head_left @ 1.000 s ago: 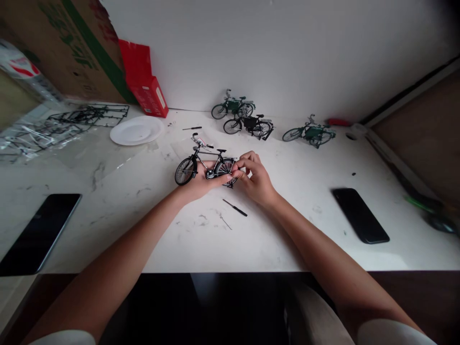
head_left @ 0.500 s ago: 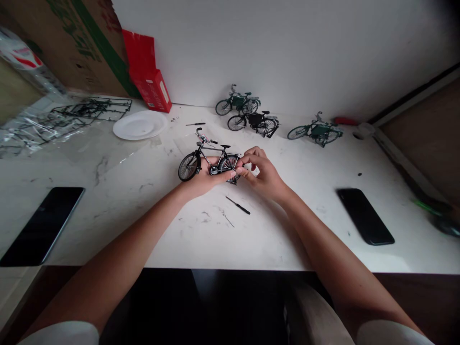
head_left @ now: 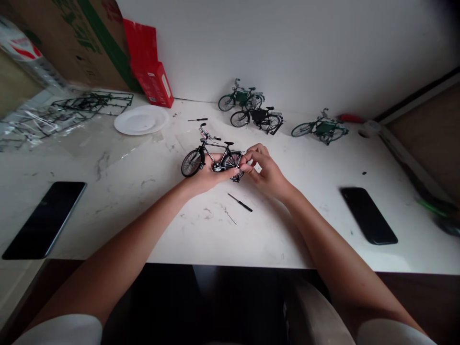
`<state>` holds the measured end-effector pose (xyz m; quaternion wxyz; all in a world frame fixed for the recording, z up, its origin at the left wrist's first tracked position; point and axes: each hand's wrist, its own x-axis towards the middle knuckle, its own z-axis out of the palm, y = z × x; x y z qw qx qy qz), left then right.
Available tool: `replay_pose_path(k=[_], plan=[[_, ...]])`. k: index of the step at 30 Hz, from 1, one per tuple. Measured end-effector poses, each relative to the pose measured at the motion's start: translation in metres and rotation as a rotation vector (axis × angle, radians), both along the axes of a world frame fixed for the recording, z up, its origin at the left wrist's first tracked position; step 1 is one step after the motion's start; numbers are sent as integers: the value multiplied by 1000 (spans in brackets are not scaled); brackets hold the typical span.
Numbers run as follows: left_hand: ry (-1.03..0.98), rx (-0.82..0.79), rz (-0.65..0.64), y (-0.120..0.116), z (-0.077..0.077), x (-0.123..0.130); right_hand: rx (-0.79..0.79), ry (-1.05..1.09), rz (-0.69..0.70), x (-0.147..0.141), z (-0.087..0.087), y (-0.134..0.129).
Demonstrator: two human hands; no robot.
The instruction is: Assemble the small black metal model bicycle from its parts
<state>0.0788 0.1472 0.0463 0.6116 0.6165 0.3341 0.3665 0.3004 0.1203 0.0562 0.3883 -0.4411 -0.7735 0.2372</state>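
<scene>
A small black model bicycle (head_left: 212,155) is held upright above the white table (head_left: 179,239), its front wheel to the left. My left hand (head_left: 206,178) grips it from below and behind, the thumb lying along the lower part of the rear wheel. At the rear wheel, the thumb and fingers of my right hand (head_left: 262,167) are pinched together; whatever is between the fingertips is too small to make out. A small black screwdriver (head_left: 240,202) lies below the hands, with a thin metal piece (head_left: 230,217) beside it.
Three more model bicycles, two green (head_left: 240,98) (head_left: 321,128) and one black (head_left: 256,119), stand at the back. A white plate (head_left: 141,120), red box (head_left: 153,79) and plastic part frames (head_left: 89,103) are at the left. Phones (head_left: 45,218) (head_left: 368,214) lie on both sides.
The whole view has shifted slightly. Both hands keep nearly the same hold at the bicycle's rear wheel, with only a slight change in the right fingers.
</scene>
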Motion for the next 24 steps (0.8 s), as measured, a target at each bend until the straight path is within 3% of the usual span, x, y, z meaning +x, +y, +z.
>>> replay_pose_path(k=[10,24], plan=[[-24,8,-17,0,3,-1,-16,-74,-13,2,14,-5],[-19,8,0,-1,3,1,-71,61,41,4,7,0]])
